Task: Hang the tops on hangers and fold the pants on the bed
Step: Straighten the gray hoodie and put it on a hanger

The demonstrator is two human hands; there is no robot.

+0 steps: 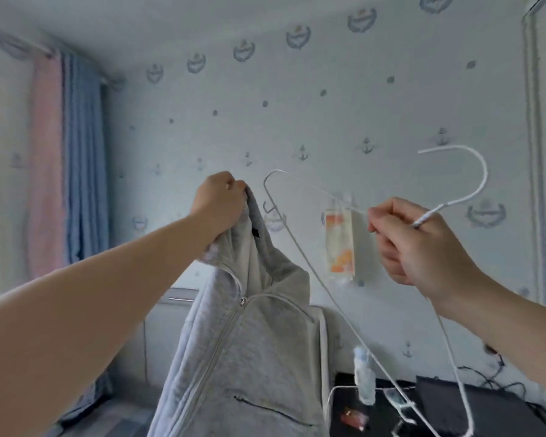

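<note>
Forearms reach in from both lower corners, bare to the wrist. The left hand (221,200) is raised with its fingers curled tight together, pinching the top of the hood of a grey zip hoodie (249,342), which hangs straight down from that grip. The hoodie's zip is closed partway up the chest, and a dark slit pocket shows low on its front. To the right of the hoodie, at about the height of its hood, the right hand (413,238) holds a white wire hanger (431,215). Its fingers are curled round the wire below the hook, the thumb and forefinger pinch the thin shoulder wire, and the neck sticks out above the knuckles. The hook curves up and away from the hoodie. One bent shoulder end of the hanger points towards the hood, and a long wire runs down just beside the hoodie's right shoulder; whether they touch cannot be told. No part of the hanger is inside the garment. Lower right of the hoodie and behind it stands a dark desk (454,405) with a small pale bottle (364,373) and black cables (486,373). Further back, an orange-and-white packet (339,244) hangs on anchor-patterned wallpaper (297,105). Far left of the hoodie hang pink and blue curtains (82,152).
</note>
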